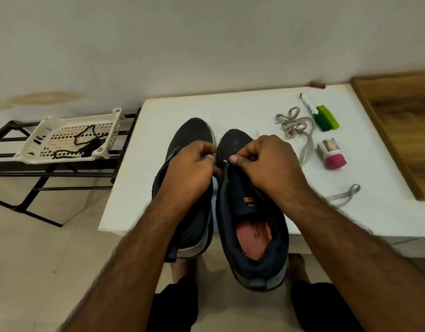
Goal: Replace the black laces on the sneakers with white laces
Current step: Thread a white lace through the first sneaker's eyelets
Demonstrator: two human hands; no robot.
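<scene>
Two dark sneakers stand side by side on the white table [242, 104], toes pointing away from me. The right sneaker [254, 212] shows a pink insole and has no lace through its upper eyelets. My right hand [266, 161] pinches a white lace tip at the front eyelets of this shoe. My left hand [192, 168] lies over the left sneaker [192, 133], its fingers curled and pinching something small beside the right shoe's eyelet edge; what it pinches is hidden. A loose white lace [295, 125] lies bunched on the table to the right. Black laces [86, 140] lie in a white basket [51, 149].
The basket sits on a black metal rack [12, 164] left of the table. A green-capped marker [319, 113] and a small white bottle with a pink cap [331, 153] lie at the right. A wooden board [403, 130] borders the table's right side. Another white lace loop [343, 194] lies by my right forearm.
</scene>
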